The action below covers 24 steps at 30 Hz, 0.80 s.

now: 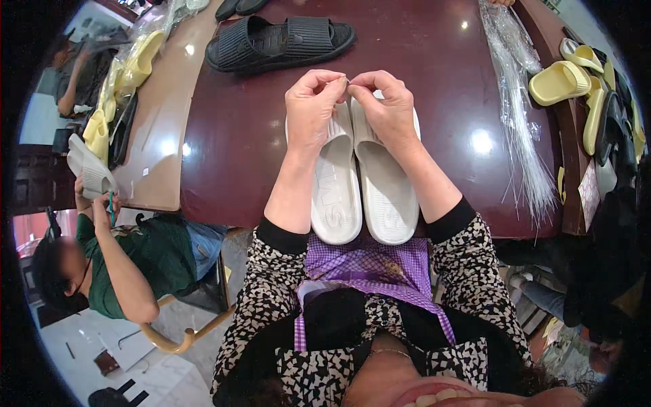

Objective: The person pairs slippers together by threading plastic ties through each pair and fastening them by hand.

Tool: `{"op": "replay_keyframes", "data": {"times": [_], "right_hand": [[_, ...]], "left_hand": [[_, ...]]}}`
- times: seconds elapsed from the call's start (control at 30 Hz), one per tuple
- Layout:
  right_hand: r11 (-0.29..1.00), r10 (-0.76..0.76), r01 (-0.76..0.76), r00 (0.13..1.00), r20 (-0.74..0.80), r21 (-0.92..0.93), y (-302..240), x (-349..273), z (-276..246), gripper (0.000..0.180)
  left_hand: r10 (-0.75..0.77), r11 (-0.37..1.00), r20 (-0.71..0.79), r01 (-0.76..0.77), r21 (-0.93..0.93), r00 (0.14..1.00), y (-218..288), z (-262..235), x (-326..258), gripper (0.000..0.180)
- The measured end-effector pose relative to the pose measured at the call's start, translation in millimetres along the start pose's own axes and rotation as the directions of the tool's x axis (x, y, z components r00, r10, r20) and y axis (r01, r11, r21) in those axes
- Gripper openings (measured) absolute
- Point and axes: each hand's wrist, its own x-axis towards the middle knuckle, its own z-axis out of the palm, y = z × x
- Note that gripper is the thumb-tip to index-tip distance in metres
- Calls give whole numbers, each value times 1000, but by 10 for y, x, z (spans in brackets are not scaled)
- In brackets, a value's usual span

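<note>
A pair of light grey slide sandals lies side by side on the dark red table, heels toward me: the left slide (pixel 337 193) and the right slide (pixel 390 197). Over their straps, my left hand (pixel 314 112) and my right hand (pixel 388 112) meet with fingertips almost touching. Both are closed in a pinch, thumb against forefinger. Something thin and small seems to be between the fingertips, too fine to make out. My hands and wrists hide much of the straps and the toe ends.
Black ribbed slides (pixel 281 44) lie beyond my hands. A bundle of thin clear strands (pixel 519 129) is on the right, near yellow slides (pixel 559 83). At left, a co-worker (pixel 146 261) holds a light slide (pixel 91 166) and teal-handled scissors (pixel 111 207).
</note>
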Motion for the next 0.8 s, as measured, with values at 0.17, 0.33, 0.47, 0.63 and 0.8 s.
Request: {"op": "replay_keyframes", "data": {"times": [0.17, 0.33, 0.47, 0.63, 0.8], "right_hand": [[996, 90, -90, 995, 39, 12, -45, -13, -5, 6], [996, 95, -95, 995, 30, 0, -7, -13, -16, 6], [996, 83, -81, 996, 41, -37, -16, -20, -12, 6], [996, 89, -89, 995, 38, -2, -54, -11, -11, 6], [997, 55, -53, 998, 29, -52, -20, -21, -17, 5]], "left_hand": [[-49, 999, -3, 49, 1, 999, 35, -21, 2, 4], [-62, 997, 21, 63, -47, 998, 31, -6, 3, 5], [-67, 997, 11, 68, -34, 998, 37, -15, -6, 6], [-67, 997, 21, 67, -40, 998, 0, -48, 17, 7], [-66, 997, 31, 67, -24, 997, -12, -45, 17, 7]]}}
